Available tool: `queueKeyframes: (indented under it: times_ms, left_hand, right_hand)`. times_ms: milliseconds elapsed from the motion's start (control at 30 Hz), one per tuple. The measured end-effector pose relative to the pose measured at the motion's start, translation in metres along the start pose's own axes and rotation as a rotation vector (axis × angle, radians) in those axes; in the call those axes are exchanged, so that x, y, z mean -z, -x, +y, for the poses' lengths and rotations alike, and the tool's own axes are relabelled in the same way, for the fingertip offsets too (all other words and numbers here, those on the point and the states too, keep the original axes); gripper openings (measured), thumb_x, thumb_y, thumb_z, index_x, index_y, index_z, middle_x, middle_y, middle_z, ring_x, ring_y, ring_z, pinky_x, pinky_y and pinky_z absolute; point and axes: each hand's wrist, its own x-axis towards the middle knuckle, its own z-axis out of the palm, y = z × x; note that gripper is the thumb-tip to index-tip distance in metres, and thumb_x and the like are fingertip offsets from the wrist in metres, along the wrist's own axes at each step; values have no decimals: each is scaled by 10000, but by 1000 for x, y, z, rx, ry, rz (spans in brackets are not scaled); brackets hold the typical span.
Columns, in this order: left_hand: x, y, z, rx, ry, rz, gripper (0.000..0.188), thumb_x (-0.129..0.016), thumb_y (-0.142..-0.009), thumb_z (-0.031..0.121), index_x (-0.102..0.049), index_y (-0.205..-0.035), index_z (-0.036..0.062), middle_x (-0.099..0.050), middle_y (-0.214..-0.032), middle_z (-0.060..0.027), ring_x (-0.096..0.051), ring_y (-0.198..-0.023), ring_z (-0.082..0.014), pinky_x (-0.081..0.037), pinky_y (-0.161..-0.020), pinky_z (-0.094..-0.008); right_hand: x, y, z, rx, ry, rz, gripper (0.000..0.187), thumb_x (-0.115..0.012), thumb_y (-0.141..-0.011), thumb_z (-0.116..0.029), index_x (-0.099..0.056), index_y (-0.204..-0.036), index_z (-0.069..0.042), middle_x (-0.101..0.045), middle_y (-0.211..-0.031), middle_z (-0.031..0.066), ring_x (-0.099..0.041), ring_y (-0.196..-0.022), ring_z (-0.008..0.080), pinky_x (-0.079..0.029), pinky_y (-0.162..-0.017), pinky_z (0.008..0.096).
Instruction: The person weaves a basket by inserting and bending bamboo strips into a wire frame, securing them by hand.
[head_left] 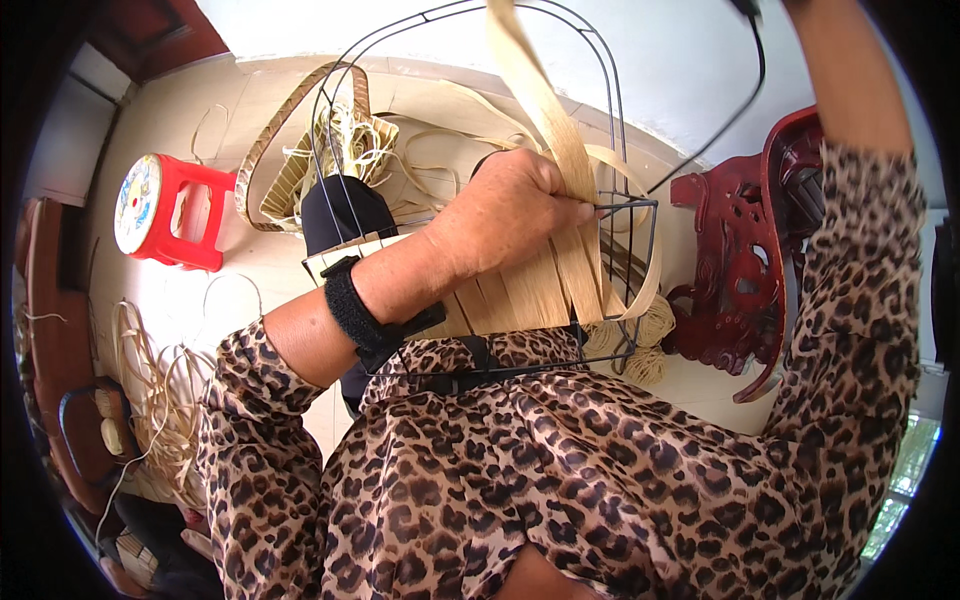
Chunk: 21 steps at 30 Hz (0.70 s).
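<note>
Across my lap lies a black wire basket frame [655, 240] with a tall double-wire arch. Flat tan strips [520, 292] cover part of its near side, wrapped side by side. My left hand [515, 205] is closed, thumb and fingers pinching a wide tan strip [545, 95] against the frame's upper edge. From that pinch the strip rises and leaves the picture at the top. My right arm [855, 85] is raised at the upper right, and its hand lies beyond the picture's edge. A black strap [350, 305] circles my left wrist.
A red plastic stool [195, 210] stands left on the tiled floor. Beyond the frame sits a handled woven basket [285, 195] with loose fibres. Strips lie heaped [160, 400] at left. Carved dark-red furniture [735, 240] stands right, and a black cable [758, 70] hangs near it.
</note>
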Motion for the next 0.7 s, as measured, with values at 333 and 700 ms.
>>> queueKeyframes:
  times_ms: [333, 700]
  left_hand:
    - [-6, 4, -9, -190, 27, 48, 191, -605, -837, 124, -661, -991, 27, -677, -851, -40, -584, -743, -77, -475, -723, -240]
    - [-17, 0, -22, -237, 171, 30, 149, -616, -800, 133, -665, -878, 16, -663, -779, -109, -602, -685, -155, -481, -693, -266]
  right_hand:
    - [-68, 98, 41, -250, -437, -1005, 264, -568, -817, -276, -647, -812, -24, -613, -669, 42, -572, -617, 90, -448, -550, 233]
    - [-16, -15, 48, -189, -973, 5, 215, -478, -921, -215, -586, -884, -33, -606, -743, 49, -600, -661, 108, -484, -539, 195]
